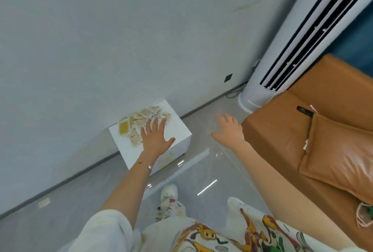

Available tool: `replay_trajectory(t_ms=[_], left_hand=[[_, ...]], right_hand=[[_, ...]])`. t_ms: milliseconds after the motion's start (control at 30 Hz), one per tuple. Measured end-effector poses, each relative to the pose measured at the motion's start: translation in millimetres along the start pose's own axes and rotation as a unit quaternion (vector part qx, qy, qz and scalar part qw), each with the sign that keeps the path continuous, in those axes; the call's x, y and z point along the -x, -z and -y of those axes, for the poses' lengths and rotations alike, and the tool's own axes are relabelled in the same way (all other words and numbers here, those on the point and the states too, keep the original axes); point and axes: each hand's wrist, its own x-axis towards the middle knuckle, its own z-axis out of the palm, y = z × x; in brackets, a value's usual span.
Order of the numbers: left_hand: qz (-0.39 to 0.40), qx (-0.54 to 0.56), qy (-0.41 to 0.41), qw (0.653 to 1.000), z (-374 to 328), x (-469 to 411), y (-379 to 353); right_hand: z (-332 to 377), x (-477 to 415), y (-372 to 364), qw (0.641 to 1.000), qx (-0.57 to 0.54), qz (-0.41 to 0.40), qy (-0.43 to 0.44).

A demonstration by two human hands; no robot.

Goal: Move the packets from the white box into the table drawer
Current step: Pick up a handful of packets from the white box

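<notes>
Fingers [155,123] of the left hand [156,138] are spread straight over loose packets [141,119] heaped on the white worktop [123,142], grasping nothing. The right hand [229,130] hangs released beside it. The packets look light, thin and slippery, so they are probably best scooped in bunches or pinched at the edges.

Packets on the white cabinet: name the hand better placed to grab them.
Left. The left hand is spread over the packets on the white cabinet; the right hand hangs aside, above floor.
</notes>
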Motion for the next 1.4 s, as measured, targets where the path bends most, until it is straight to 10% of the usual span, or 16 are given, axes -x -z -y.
replay_trajectory(t_ms=[867, 1400], left_hand=[[0.030, 0.082, 0.244, 0.966, 149, -132, -3], [0.134, 0.197, 0.385, 0.892, 231, -215, -196]], right_hand=[[148, -248, -48, 0.976, 0.056, 0.153, 0.142], [149, -388, -249, 0.956, -0.009, 0.292, 0.034]])
